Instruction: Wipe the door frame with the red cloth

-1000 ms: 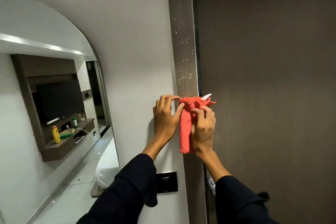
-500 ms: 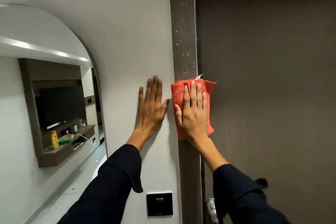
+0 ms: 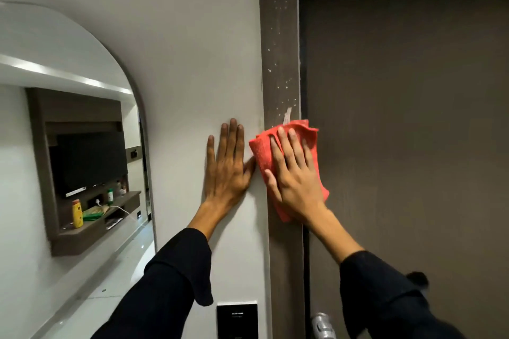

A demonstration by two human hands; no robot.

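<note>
A brown vertical door frame (image 3: 279, 36) runs down the middle, speckled with white spots above the cloth. My right hand (image 3: 296, 173) lies flat on the red cloth (image 3: 261, 151), pressing it against the frame at mid height. The cloth overlaps both frame edges, and a white tag sticks up from its top. My left hand (image 3: 227, 165) rests flat on the white wall just left of the frame, fingers pointing up and holding nothing.
A dark brown door (image 3: 407, 146) fills the right side, with a metal handle (image 3: 322, 325) low down. A black switch panel (image 3: 237, 320) sits on the wall below my hands. An arched mirror (image 3: 68, 146) on the left reflects a TV shelf.
The cloth was bunched between both hands a second ago. It is now spread flat under my right hand, higher on the frame, and my left hand has let go and lies flat on the wall.
</note>
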